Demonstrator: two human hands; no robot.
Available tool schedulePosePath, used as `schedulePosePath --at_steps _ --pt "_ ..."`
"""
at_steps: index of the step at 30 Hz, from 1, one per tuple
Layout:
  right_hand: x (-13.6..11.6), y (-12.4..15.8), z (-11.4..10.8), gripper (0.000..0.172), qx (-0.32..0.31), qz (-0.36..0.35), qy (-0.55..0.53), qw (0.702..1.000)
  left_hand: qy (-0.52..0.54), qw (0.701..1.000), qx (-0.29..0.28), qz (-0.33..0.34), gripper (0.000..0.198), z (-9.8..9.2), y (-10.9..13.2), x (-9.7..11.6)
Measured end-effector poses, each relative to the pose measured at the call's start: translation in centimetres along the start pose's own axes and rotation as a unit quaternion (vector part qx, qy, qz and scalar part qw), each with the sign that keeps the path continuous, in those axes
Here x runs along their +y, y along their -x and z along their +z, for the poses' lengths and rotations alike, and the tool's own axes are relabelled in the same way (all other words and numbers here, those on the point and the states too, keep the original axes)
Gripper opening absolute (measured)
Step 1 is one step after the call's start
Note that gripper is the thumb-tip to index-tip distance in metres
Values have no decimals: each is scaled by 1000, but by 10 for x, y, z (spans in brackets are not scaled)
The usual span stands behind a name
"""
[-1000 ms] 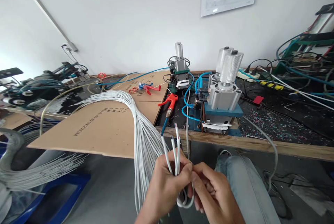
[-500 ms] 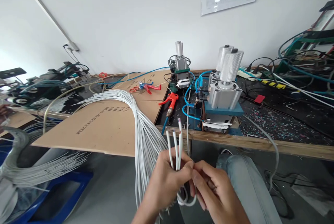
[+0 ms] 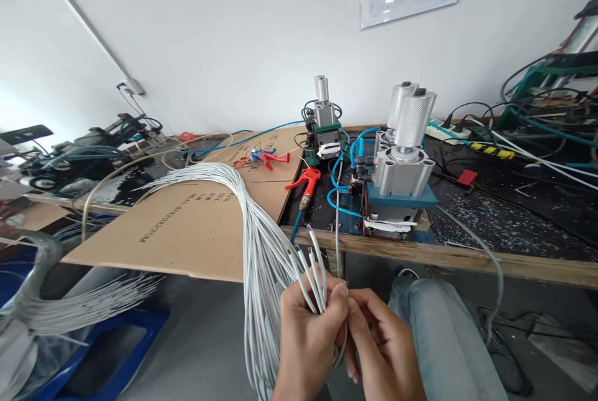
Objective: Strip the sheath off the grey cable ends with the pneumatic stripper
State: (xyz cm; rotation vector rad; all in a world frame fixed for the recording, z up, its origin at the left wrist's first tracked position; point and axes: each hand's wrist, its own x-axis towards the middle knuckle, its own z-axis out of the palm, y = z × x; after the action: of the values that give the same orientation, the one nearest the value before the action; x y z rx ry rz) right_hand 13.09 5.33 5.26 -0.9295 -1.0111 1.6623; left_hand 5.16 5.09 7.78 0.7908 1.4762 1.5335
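Several white cables [image 3: 312, 270] stick up out of my left hand [image 3: 311, 326], which is closed round them; coloured cores show at their cut ends. My right hand [image 3: 380, 339] presses against it, thumb and fingers pinched together by the left thumb. A grey-white cable length [image 3: 342, 345] hangs between the two hands, and its end at the pinch is hidden by the fingers. Just left of my hands a thick bundle of white cables [image 3: 261, 251] drapes off a cardboard sheet [image 3: 187, 226].
On the bench stand pneumatic machines [image 3: 402, 170] and a smaller one [image 3: 326, 121], with a red air gun [image 3: 308, 183] between. Another air gun [image 3: 268, 157] lies on the cardboard. A second cable bundle [image 3: 88, 304] is at left, near a co-worker's hand [image 3: 8, 217].
The upright cable ends have shifted down and left, and more of them show. The loop below my hands has drawn in. Both hands stay together.
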Motion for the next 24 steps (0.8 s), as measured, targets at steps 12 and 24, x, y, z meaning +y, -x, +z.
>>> schedulePosePath --at_steps 12,24 --pt "6 1 6 58 39 -18 -11 999 -13 999 36 24 28 -1 2 -3" --pt "10 0 3 58 60 -16 -1 998 -90 988 69 103 23 -1 0 -14"
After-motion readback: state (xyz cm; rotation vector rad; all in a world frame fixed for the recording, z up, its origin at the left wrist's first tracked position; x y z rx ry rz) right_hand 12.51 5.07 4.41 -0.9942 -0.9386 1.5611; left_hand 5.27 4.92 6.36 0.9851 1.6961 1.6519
